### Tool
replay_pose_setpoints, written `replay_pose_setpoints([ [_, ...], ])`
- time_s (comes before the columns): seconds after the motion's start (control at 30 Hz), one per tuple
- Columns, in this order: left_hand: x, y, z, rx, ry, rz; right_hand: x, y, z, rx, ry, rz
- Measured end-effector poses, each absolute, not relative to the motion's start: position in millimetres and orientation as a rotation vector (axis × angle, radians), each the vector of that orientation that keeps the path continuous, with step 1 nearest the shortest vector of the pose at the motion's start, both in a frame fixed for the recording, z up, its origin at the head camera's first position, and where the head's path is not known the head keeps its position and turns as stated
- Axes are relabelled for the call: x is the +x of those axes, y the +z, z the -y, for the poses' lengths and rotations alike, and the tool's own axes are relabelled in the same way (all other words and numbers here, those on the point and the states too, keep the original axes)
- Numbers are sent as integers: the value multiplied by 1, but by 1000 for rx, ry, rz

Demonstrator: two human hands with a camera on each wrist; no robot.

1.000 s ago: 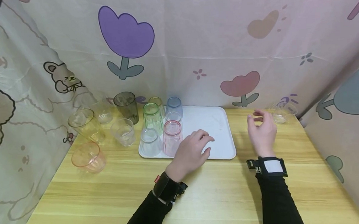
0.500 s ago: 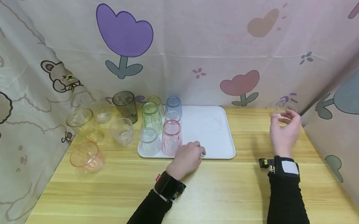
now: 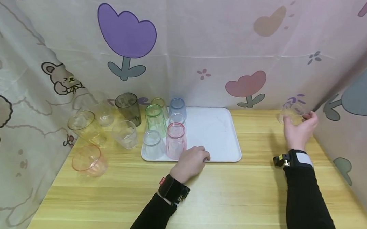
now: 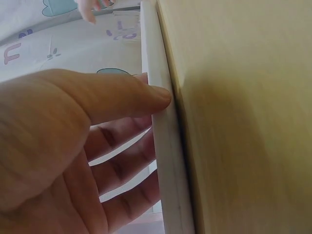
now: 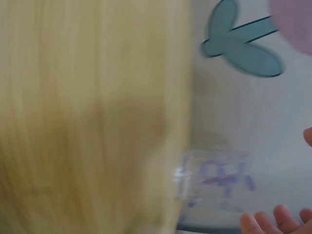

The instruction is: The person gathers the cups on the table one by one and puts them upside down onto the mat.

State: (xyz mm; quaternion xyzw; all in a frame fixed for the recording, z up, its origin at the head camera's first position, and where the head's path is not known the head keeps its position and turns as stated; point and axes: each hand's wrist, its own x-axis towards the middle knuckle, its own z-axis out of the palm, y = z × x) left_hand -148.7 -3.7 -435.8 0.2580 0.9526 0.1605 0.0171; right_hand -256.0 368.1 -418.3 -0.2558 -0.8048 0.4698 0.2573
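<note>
In the head view my left hand (image 3: 190, 164) is at the front edge of a white tray (image 3: 216, 135). The left wrist view shows its thumb on the tray's outer side (image 4: 168, 141) and the fingers over the inner side, gripping the rim. Upside-down glasses fill the tray's left half, among them a pink glass (image 3: 176, 142), a green glass (image 3: 155, 119) and a blue glass (image 3: 177, 107). At the table's back right, my right hand (image 3: 300, 133) reaches toward a clear glass (image 3: 291, 112), thumb and fingers spread. In the right wrist view this glass (image 5: 217, 178) stands apart from the fingers.
Left of the tray stand several more glasses: a dark grey one (image 3: 128, 110), a clear one (image 3: 125, 134), a yellow one (image 3: 87, 129) and an orange one (image 3: 90, 161). A patterned curtain (image 3: 198, 42) hangs behind the table (image 3: 230, 201).
My right hand has moved right and away from me, to the clear glass, its fingers spreading. My left hand has come down onto the tray's front rim and taken hold. The glasses have not moved.
</note>
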Motion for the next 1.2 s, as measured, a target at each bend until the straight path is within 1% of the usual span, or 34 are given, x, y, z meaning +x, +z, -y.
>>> replay_pose_setpoints([
  [0.27, -148, -436, 3, 815, 491, -2966, -280, -424, -391, -809, 1434, 2271],
  [0.53, -147, -436, 3, 817, 494, -2965, -291, -425, -403, -901, 1600, 2272],
  [0.97, -147, -436, 3, 835, 486, -2983, -300, -418, -412, -835, 1531, 2386],
  [1.2, -148, -435, 4, 822, 477, -2981, -301, -420, -415, -802, 1320, 2507],
])
